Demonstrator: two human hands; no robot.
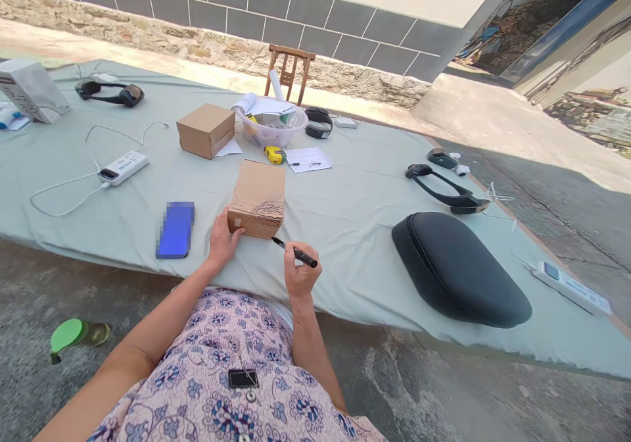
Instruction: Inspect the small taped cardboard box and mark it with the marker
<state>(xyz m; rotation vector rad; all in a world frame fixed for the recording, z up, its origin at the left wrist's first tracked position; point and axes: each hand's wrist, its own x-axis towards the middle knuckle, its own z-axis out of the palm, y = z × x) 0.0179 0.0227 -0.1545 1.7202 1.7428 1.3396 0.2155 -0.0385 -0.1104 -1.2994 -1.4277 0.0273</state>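
Observation:
A small brown cardboard box (257,189) sits near the front edge of the cloth-covered table, dark scribbled lines on its top toward the near right corner. My left hand (223,239) rests against its near left corner, thumb along the front face and fingers on the left side. In my right hand (300,272) is a black marker pen (302,256), pinched between thumb and fingers. Its tip points left, close to the lower right of the box's front face; whether it touches the cardboard I cannot tell.
Left of the box lies a blurred blue phone-shaped item (176,230). Behind are another cardboard box (206,129), a plastic basket (273,133), a yellow tape measure (275,155) and a paper with a pen (309,160). A black cushion (463,268) and a black headset (444,195) lie right.

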